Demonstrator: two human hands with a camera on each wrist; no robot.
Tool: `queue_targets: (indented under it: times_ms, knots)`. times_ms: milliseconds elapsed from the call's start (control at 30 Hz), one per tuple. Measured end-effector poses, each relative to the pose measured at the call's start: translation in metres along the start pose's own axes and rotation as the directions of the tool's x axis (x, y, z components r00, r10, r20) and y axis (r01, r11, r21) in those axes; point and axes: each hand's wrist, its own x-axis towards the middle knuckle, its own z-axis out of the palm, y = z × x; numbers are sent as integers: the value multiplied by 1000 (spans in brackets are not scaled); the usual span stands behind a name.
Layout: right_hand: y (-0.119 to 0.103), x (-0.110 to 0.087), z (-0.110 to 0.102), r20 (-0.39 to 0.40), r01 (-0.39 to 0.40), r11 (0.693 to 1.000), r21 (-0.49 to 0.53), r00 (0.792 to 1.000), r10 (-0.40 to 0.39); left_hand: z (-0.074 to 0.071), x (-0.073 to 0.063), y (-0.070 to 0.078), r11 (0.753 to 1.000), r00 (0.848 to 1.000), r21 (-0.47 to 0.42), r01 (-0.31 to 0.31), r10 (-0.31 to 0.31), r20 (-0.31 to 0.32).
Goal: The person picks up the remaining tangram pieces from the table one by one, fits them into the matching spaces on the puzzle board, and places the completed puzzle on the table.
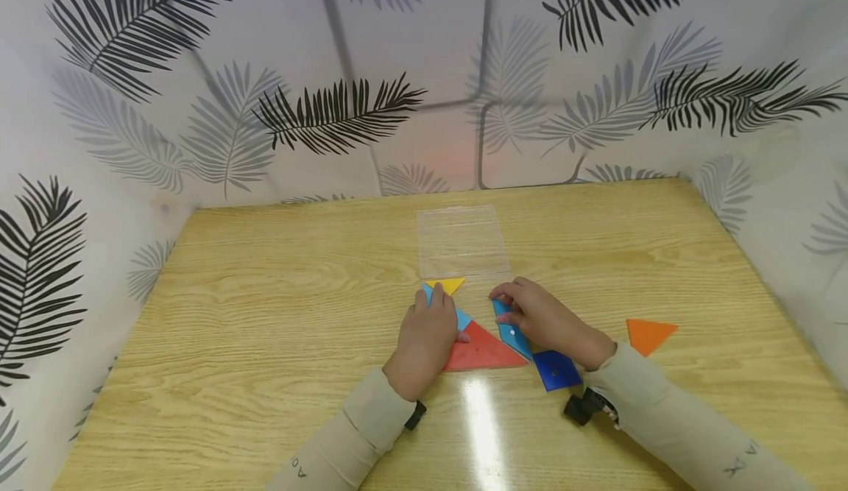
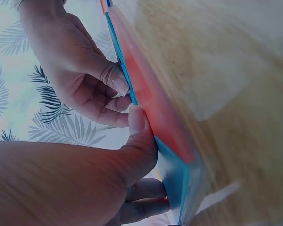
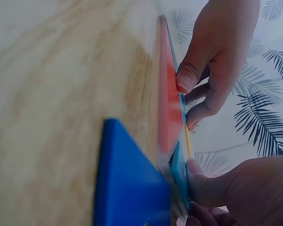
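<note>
My left hand (image 1: 427, 333) rests over a light blue tangram piece (image 1: 464, 319) and a red triangle (image 1: 486, 351), its thumb touching the red one. Part of the light blue piece is hidden under that hand. A yellow triangle (image 1: 450, 285) lies just beyond the left fingertips. With thumb and fingers my right hand (image 1: 539, 314) pinches a blue parallelogram-like piece (image 1: 513, 335), whose long side runs along the red triangle's sloping edge. In the right wrist view this blue piece (image 3: 180, 172) tilts slightly beside the red triangle (image 3: 170, 103).
Close below the right wrist is a dark blue piece (image 1: 555, 370). An orange triangle (image 1: 649, 335) lies farther right on the wooden table (image 1: 278, 292). Behind the coloured pieces sits a clear square sheet or tray (image 1: 461, 242). A leaf-patterned curtain (image 1: 424, 138) surrounds the table.
</note>
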Motion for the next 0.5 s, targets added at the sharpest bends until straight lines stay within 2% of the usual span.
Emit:
queue_targets:
  times_ms: [267, 500]
  knots:
    - [-1, 0, 1, -12, 7, 1000, -16, 1000, -7, -1, 0, 0, 1000, 1000, 15, -5, 5, -11]
    - [0, -1, 4, -46, 54, 997, -49, 997, -56, -1, 1, 0, 1000, 1000, 11, -9, 8, 29]
